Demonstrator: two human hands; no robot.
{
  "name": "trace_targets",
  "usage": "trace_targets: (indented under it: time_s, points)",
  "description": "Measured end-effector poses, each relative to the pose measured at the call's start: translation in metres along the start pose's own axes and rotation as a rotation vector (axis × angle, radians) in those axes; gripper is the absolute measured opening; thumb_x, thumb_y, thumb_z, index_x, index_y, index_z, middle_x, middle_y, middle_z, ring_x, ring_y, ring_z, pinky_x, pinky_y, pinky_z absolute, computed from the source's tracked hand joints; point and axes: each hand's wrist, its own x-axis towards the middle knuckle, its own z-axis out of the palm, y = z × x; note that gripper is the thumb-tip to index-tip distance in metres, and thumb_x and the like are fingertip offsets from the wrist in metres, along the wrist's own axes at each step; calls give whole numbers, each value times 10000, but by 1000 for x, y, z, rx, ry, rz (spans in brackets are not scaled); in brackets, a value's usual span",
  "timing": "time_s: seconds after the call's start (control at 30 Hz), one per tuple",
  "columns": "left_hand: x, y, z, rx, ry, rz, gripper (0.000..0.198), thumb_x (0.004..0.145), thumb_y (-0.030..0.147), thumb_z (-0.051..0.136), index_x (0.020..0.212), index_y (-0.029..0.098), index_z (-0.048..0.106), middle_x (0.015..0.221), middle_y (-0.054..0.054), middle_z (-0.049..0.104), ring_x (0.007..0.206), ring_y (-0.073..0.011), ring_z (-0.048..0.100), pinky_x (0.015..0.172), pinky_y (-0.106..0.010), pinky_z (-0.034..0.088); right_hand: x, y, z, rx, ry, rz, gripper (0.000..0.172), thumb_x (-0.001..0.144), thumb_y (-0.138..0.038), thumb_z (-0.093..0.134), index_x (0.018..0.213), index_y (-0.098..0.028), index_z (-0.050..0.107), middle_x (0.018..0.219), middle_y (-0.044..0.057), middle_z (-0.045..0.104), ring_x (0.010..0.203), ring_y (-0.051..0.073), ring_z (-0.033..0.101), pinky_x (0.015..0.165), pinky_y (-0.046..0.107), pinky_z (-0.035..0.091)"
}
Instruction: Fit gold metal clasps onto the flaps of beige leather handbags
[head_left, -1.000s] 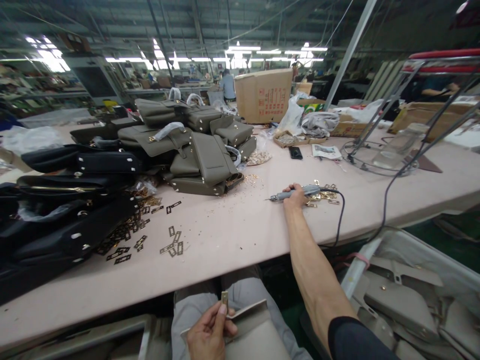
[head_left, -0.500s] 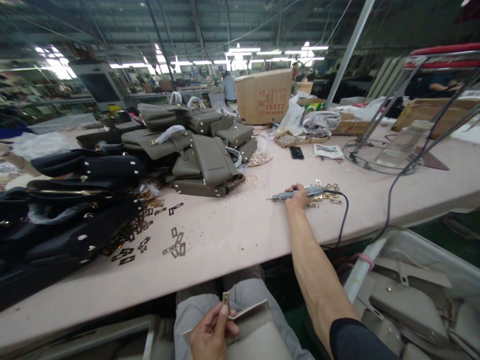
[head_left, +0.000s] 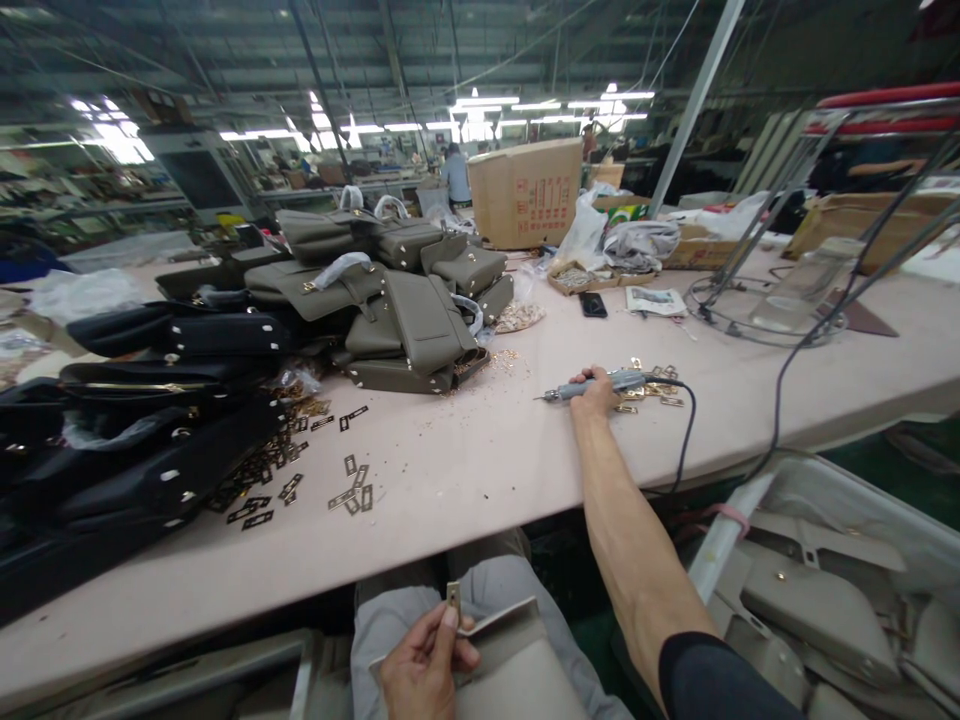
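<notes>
My left hand (head_left: pixel 424 660) is closed in a pinch on a small gold-coloured metal plate (head_left: pixel 453 593), which points upward between thumb and fingers. Under that hand, across my lap, lies a light grey-beige bag (head_left: pixel 517 675) with a raised flap edge. My right hand (head_left: pixel 594 392) is wrapped round a grey corded electric screwdriver (head_left: pixel 624 380) low over the table, its bit pointing left. Just behind the tool, gold metal plates (head_left: pixel 667 393) lie in a loose heap, partly hidden by it.
Olive-grey bags (head_left: pixel 420 320) and black bags (head_left: pixel 187 430) are piled at the left, beside scattered dark metal plates (head_left: pixel 262 470). A phone (head_left: pixel 593 305) lies farther back on the table (head_left: pixel 465 450). A crate (head_left: pixel 847 500) of beige bags stands at lower right, below the tool's cord (head_left: pixel 693 430).
</notes>
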Motion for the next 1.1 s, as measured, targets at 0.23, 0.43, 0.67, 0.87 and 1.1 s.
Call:
trace_targets:
  time_s: [0.23,0.43,0.67,0.87,1.1]
  points:
    - [0,2,2,-3,26,13,511,649,589,897,850,128,804,694,-98,744,438,-170,602,422,-242,528,-2,0,2,39,36,-11,238,775,-129,604,782,-215,382,629,-85,510,437,68,468,406,164,465]
    - [-2,3,1,13,9,7,527,652,603,890,846,121,803,703,-103,747,447,-171,605,432,-243,525,-6,-5,0,67,20,12,209,786,-116,578,789,-210,392,634,-82,505,443,68,464,417,167,469]
    - [4,-2,-1,44,-100,-31,532,711,601,846,876,98,797,681,-119,744,466,-189,636,457,-255,542,-43,-41,-3,69,-121,26,171,824,-139,557,764,-199,409,656,-68,477,461,66,453,464,193,505]
    - [-16,11,9,45,-125,-19,439,825,528,741,762,94,752,578,-92,697,435,-162,625,452,-215,490,-132,-78,-39,58,-463,65,197,910,-142,466,718,-176,491,724,-16,490,511,67,463,494,216,503]
    - [-26,4,5,-9,-124,-62,354,847,425,701,787,79,741,553,-82,685,417,-165,626,441,-216,495,-233,-77,-83,-47,-496,174,118,860,-154,582,766,-177,514,768,-18,510,525,65,458,531,225,509]
